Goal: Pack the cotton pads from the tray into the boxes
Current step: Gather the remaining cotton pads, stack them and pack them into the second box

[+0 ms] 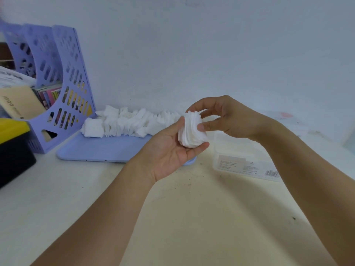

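Pad stack: a fanned stack of white cotton pads [192, 131], held above the bench between both hands, over the tray's right end.
Left hand [169, 150]: palm up, fingers curled under the stack, thumb against its left face; grasping it.
Right hand [221, 116]: fingers arched over the top edge, thumb pressing the right side; also grasping the stack.
Loose pads [124, 123]: long untidy row along the tray's far edge.
Tray [92, 148]: lilac, flat on the bench, near half bare.
Box [242, 156]: clear plastic, labelled, just right of the tray, under the right wrist.
Bench [192, 208]: cream, speckled.
File rack [57, 89]: lilac, left, holding papers.
Bin [13, 148]: black and yellow, far left.
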Available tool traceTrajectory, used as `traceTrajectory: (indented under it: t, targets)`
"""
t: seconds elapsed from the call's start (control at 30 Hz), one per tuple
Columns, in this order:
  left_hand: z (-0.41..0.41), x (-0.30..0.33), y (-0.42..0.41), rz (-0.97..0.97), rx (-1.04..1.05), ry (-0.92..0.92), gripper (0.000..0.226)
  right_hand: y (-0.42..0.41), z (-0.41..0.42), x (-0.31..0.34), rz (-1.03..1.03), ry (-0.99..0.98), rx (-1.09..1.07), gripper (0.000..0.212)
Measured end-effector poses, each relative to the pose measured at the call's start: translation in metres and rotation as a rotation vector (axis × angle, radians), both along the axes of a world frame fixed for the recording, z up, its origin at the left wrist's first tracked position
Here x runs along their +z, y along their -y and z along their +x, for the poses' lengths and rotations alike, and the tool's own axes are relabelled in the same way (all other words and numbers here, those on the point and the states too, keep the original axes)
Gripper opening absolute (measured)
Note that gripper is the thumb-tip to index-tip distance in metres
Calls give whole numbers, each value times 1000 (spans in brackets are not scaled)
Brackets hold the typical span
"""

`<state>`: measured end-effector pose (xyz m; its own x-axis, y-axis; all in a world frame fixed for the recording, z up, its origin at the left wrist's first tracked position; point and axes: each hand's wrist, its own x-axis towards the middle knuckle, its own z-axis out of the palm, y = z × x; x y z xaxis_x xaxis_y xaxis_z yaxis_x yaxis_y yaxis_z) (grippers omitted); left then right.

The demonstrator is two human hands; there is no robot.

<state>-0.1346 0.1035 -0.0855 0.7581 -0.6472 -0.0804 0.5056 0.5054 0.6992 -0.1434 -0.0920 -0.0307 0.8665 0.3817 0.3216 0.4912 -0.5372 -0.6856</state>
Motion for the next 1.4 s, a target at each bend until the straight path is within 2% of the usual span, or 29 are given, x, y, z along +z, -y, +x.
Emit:
traceTrajectory:
  t: [0.13, 0.27, 0.33, 0.4, 0.57, 0.63, 0.77, 0.97, 1.13, 1.27, 1.4]
  targets:
    - [-2, -2, 3, 31, 25, 76, 53, -11, -1, -3, -113, 51, -22, 56]
    - [-3, -1, 3, 20, 36, 114, 36, -17, -9, -5, -186, -115, 76, 83]
    - [-5, 0, 3, 36, 9, 118, 26, -20, -9, -10, -246, -119, 80, 107]
    - [-7, 1, 2, 65, -18, 129, 28, -25, -7, -15, -205, -89, 52, 118]
    - [-4, 4, -5, 126, -12, 191, 48, -27, -5, -16, -67, 104, 3, 102]
    - [-3, 5, -7, 130, 18, 188, 55, -26, -5, -16, 12, 110, 5, 98]
    - [-4, 6, -6, 157, 85, 195, 52, -24, -4, -17, 79, 68, 9, 92]
    - [-12, 7, 0, 223, 70, 215, 47, -31, -5, -22, 8, 23, 51, 117]
    - [-12, 5, -3, 222, 77, 176, 48, -38, -5, -26, 48, 61, 68, 108]
    - [-12, 6, -4, 160, 57, 104, 49, -42, -6, -30, 9, 50, 82, 124]
    - [-12, 5, -4, 149, 34, 103, 40, -42, -2, -32, 32, 121, 68, 123]
